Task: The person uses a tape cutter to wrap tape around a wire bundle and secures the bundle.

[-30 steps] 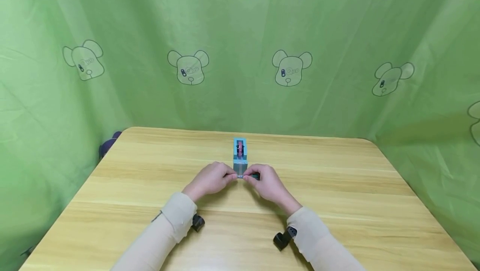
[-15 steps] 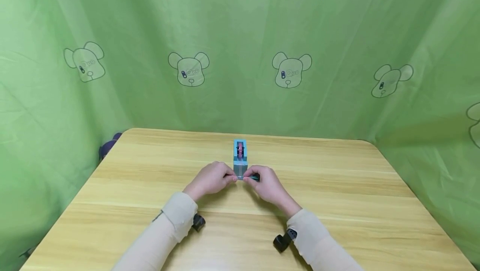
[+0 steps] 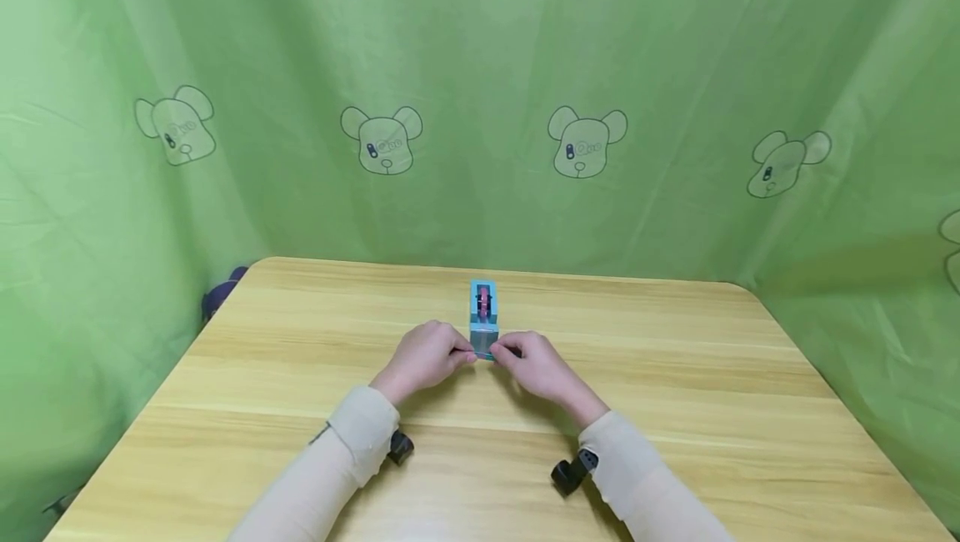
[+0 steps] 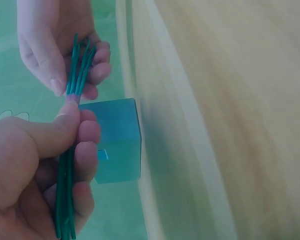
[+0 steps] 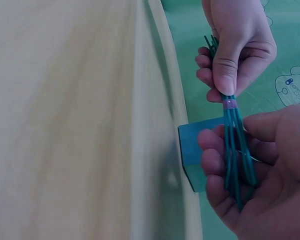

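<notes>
A bundle of thin green wires (image 5: 231,140) spans both hands, with a pinkish band of tape (image 5: 230,104) wrapped about its middle. My left hand (image 3: 427,354) pinches the bundle right beside the band, thumb on top and fingers curled beneath. My right hand (image 3: 536,367) curls its fingers loosely under the other half, its thumb close to the band. Loose wire ends fan out over the right palm in the right wrist view. Just beyond both hands stands a blue tape dispenser (image 3: 483,328) holding a pink-cored roll; in the left wrist view the dispenser (image 4: 117,125) shows behind the fingers.
The light wooden table (image 3: 285,325) reaches out on both sides of the hands. A green curtain (image 3: 480,192) with bear-head prints hangs behind it. A purple object (image 3: 217,296) shows past the table's left edge. Black cameras (image 3: 573,474) sit at the sleeve cuffs.
The right fingers have shifted along the bundle, and the green end that stuck out from that hand no longer shows in the head view. The left hand keeps its hold.
</notes>
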`<state>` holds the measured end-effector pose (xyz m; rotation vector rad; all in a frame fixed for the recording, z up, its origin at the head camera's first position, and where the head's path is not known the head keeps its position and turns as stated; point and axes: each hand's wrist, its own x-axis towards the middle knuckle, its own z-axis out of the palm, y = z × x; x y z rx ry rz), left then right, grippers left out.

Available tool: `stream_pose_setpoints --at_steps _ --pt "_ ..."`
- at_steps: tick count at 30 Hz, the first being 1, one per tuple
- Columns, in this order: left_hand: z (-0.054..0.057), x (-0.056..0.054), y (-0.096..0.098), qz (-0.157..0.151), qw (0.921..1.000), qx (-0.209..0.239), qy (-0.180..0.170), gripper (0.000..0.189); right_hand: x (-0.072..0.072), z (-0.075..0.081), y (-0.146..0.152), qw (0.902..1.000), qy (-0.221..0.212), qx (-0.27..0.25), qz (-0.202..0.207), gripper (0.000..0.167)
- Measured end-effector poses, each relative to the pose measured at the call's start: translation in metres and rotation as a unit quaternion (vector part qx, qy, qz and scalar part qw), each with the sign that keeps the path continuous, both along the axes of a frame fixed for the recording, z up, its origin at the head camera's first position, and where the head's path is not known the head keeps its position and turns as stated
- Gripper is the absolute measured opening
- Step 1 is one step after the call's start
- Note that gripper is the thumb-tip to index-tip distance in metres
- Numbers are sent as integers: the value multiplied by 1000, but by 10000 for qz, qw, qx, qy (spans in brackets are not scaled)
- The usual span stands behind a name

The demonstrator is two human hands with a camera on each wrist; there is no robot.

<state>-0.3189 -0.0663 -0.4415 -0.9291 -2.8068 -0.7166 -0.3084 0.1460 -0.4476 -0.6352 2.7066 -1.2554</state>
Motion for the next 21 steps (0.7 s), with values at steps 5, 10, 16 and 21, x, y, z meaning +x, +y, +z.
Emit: stream_pose_setpoints --at_steps 5,10,16,21 --pt "-1 0 2 57 9999 -100 124 10 -2 2 1 9996 -189 162 148 30" --pt "-1 2 3 152 9997 -102 182 10 -1 1 0 9998 27 173 18 21" --pt "0 3 4 171 9998 -12 142 11 0 -3 -2 9995 191 50 -238 12" --pt "0 4 4 188 9998 68 -96 12 2 -4 -4 9990 274 -39 -362 9"
